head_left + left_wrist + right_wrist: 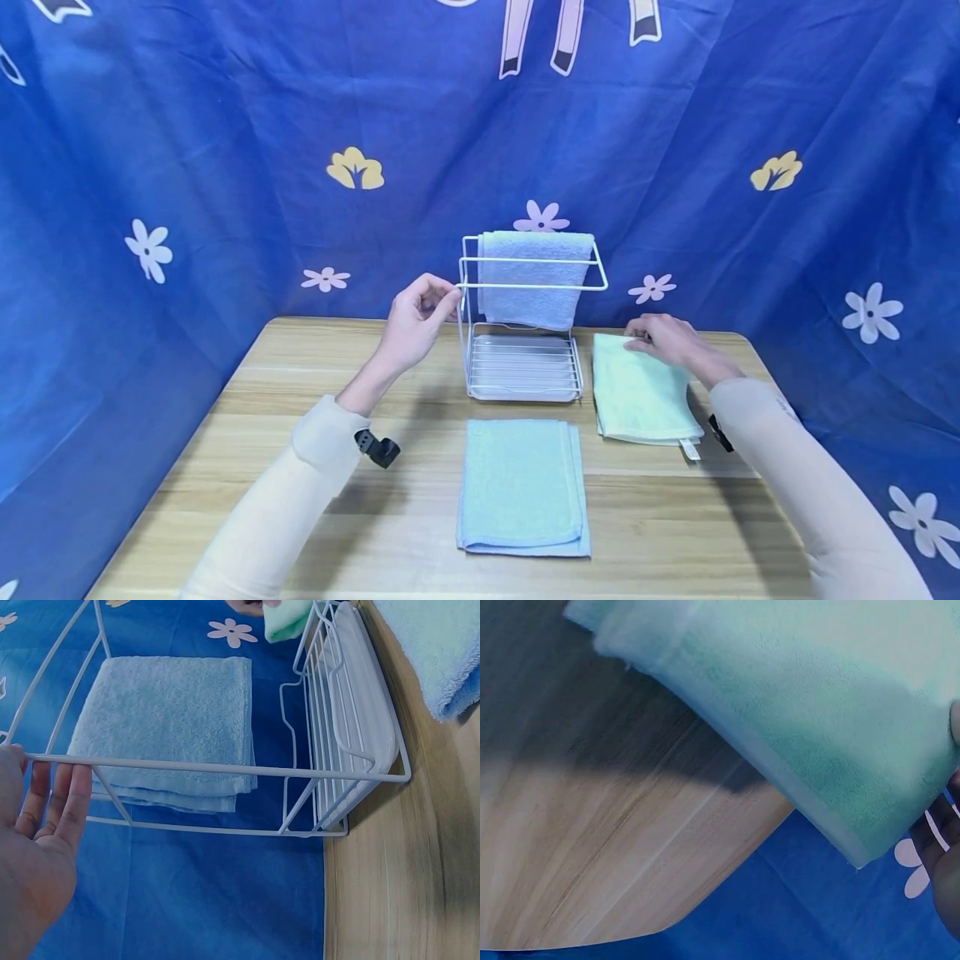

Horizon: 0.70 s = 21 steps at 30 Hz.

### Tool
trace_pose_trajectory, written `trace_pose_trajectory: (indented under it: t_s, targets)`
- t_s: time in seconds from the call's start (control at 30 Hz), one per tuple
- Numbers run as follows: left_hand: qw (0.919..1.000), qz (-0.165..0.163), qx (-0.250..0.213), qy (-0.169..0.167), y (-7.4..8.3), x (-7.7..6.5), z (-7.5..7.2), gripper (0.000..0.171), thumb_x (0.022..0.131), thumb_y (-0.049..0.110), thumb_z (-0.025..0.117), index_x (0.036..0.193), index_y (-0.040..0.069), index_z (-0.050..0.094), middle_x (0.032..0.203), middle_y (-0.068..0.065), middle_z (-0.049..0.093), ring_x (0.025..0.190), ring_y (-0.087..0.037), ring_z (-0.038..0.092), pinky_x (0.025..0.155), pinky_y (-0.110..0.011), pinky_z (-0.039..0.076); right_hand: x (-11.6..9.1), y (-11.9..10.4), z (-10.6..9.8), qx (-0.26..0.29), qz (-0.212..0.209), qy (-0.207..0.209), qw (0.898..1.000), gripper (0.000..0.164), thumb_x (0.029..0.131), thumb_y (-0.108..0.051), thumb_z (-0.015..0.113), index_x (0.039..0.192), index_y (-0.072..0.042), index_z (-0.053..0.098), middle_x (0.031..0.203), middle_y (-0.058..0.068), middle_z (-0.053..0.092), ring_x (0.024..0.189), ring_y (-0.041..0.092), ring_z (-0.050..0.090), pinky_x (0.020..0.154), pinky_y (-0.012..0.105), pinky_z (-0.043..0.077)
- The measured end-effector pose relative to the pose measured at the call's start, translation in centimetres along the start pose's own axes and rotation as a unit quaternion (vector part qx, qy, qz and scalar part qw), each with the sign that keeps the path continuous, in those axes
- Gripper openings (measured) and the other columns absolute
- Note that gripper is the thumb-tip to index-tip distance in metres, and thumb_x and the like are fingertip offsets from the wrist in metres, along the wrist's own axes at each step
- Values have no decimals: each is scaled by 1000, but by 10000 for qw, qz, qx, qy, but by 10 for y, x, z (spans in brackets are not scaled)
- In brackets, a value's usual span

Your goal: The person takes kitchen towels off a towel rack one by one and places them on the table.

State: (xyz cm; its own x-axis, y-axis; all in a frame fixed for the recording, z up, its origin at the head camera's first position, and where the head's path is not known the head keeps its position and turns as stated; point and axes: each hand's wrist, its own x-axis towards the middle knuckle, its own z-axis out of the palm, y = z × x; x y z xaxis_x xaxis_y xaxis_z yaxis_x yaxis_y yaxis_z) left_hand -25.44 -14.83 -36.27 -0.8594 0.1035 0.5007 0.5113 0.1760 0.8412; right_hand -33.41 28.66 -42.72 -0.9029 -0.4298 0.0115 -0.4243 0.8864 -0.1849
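Observation:
My left hand [420, 321] grips the upper left corner of a white wire towel rack [532, 287]; in the left wrist view its thumb and fingers [56, 799] lie on either side of the rod. Over a back bar of the rack hangs a folded pale blue towel [528, 304]. To the right of the rack, my right hand [667, 337] pinches the far edge of a folded light green towel [641, 396], which has a white tag at its near corner. That hand shows only partly at the right edge of the right wrist view, beside the green towel [802, 727].
A folded blue-green towel [522, 487] lies flat on the wooden table [360, 517] in front of the rack. The rack's base holds a white tray [525, 375] under wires. A blue patterned cloth [420, 108] closes off the back and sides.

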Motion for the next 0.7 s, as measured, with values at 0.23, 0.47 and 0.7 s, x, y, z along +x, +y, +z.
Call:
trace_pose_trajectory:
  t_s: [0.23,0.47,0.7]
  targets:
    - [10000,-32,-13,-8,0,-1,1,14,104,7,65,107,-7,64,91,-26,65,76,-12,68,72,-18,62,15,-1,6,-99,111,-204,9997,20,100,-30,75,115,-17,78,100,2,76,82,17,61,75,43,58]
    - [10000,-6,-25,5,0,-1,1,13,105,8,65,107,-5,65,91,-27,65,76,-13,68,72,-18,62,22,-3,10,-139,4,-187,9997,21,100,-31,74,116,-18,78,113,6,79,92,21,68,86,55,62]
    - [10000,-13,-31,-7,-2,0,0,14,105,8,65,107,-5,65,91,-30,64,77,-20,69,72,-18,62,23,-3,12,-21,85,-343,9994,24,101,-31,73,121,-17,76,113,8,78,92,21,68,86,54,62]
